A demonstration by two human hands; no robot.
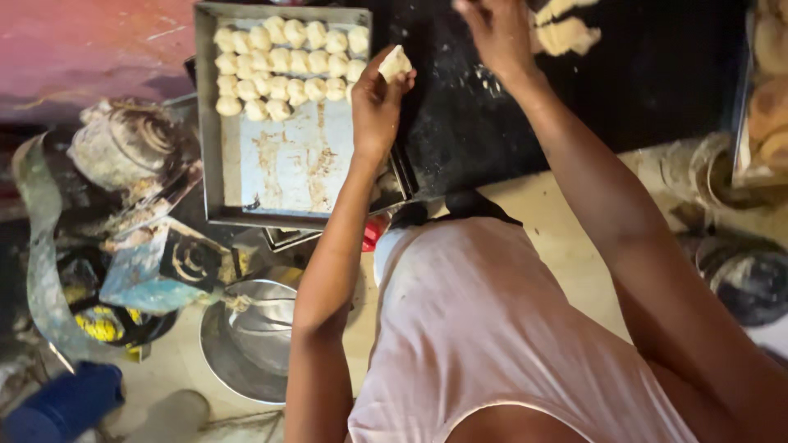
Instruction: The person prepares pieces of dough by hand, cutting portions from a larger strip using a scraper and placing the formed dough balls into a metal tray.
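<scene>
My left hand (377,102) is closed around a small pale dough piece (395,62), held just right of the metal baking tray (287,168). Several rows of round dough balls (283,61) fill the tray's far end; its near half is bare and greasy. My right hand (497,33) reaches forward over the dark work surface (640,74), fingers resting beside a lump of dough (568,35). What the right fingers hold is hidden from me.
A metal bowl (250,340) sits low left on the floor, with a blue object (66,402) at the bottom left. Cluttered dusty tins and wrappers (131,164) lie left of the tray. Browned baked rounds (771,90) are stacked at the right edge.
</scene>
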